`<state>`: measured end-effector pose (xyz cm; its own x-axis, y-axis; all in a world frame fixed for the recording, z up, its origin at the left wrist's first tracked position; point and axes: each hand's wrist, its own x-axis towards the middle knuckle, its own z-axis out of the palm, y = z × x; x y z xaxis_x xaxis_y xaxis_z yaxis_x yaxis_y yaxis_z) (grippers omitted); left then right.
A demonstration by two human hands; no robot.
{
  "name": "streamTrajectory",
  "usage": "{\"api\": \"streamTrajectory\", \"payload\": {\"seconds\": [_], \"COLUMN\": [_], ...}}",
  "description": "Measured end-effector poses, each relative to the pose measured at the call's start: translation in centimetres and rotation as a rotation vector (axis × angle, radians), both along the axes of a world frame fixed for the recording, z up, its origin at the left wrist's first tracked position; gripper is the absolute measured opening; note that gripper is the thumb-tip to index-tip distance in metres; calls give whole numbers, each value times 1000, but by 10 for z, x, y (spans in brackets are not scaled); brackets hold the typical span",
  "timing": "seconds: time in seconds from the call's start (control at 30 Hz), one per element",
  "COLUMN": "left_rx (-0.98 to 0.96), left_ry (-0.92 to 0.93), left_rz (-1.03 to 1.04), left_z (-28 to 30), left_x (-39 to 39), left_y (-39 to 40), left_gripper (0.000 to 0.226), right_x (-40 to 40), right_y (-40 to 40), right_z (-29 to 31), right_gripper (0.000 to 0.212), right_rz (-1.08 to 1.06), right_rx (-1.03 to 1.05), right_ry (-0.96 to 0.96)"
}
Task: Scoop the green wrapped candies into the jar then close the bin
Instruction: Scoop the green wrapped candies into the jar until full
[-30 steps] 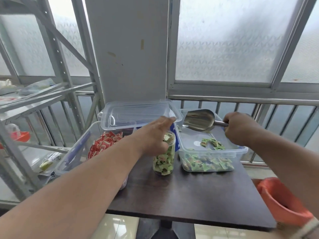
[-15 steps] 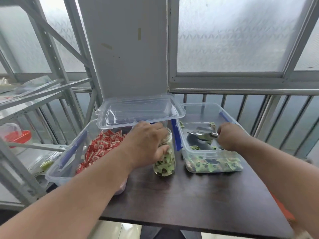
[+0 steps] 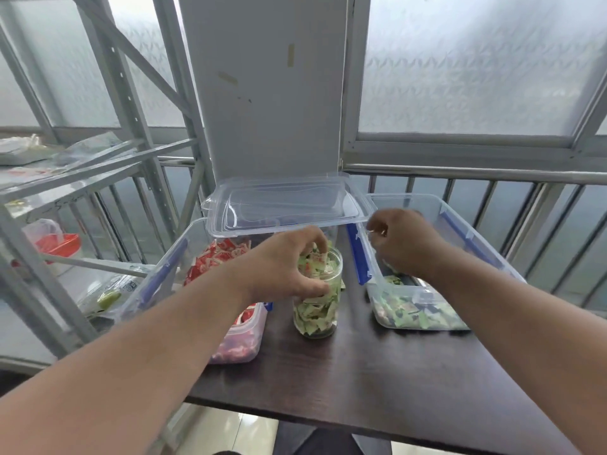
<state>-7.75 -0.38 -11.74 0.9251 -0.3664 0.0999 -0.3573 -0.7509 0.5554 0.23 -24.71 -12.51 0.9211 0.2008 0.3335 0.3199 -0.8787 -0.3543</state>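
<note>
Clear bin of red wrapped candies [image 3: 226,257], table's left edge, a clear lid [image 3: 289,205] resting across its rear. Left hand [image 3: 289,264]: fingers curled around the glass jar [image 3: 317,300], which is nearly full of green wrapped candies. Right hand [image 3: 404,244]: fingers curled at the lid's corner, grip unclear, above open bin of green wrapped candies [image 3: 423,310]. Dark table [image 3: 361,382].

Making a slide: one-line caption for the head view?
Left hand grips the candy-filled jar; right hand reaches over the open green-candy bin.
</note>
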Motion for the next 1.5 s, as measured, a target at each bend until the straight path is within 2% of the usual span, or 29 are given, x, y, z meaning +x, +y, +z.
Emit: {"api": "streamTrajectory", "payload": {"seconds": [0.1,0.17,0.23,0.27,0.3,0.37,0.47,0.53,0.63,0.73,0.83,0.9,1.1,1.17,1.23,1.37,1.5], "left_rx": [-69,-67,-64,-74,-80,-79,-156,-228,-289,-322,-344,-346,-330,-287,-247,-135,-83], "left_ry": [14,-1,-23,-36,-51,-89,-82,-15,32,49,62,73,101,71,62,42,17], "left_rz": [81,121,155,167,178,212,280,293,271,258,254,259,319,359,395,422,437], "left_z": [-5,-8,-12,-14,-17,-26,-44,-53,-56,-58,-59,-59,-56,-51,-46,-41,-39], "left_x": [2,5,7,7,8,9,13,16,21,22,21,22,23,23,24,27,24], "left_y": [8,16,21,23,25,29,37,41,46,48,49,49,45,40,33,20,18], "left_gripper": [81,98,106,109,110,105,97,97,100,97,94,98,105,98,94,92,89], "right_x": [-4,3,16,20,27,41,43,51,60,67,57,49,23,14,5,-2,-1], "right_y": [33,51,69,78,85,99,114,121,119,115,108,103,78,79,83,91,92], "right_z": [7,3,-8,-12,-20,-29,-28,-35,-60,-66,-36,-6,55,63,59,30,15], "right_gripper": [20,17,25,18,3,23,30,35,36,25,11,7,4,6,6,10,18], "right_rz": [203,264,292,272,288,314,273,283,198,181,121,115,143,167,210,150,124], "right_rx": [-146,-331,-545,-640,-730,-838,-888,-908,-807,-589,-295,-181,166,297,325,186,200], "right_ry": [54,144,211,232,233,256,427,455,447,463,532,506,249,269,329,296,291]}}
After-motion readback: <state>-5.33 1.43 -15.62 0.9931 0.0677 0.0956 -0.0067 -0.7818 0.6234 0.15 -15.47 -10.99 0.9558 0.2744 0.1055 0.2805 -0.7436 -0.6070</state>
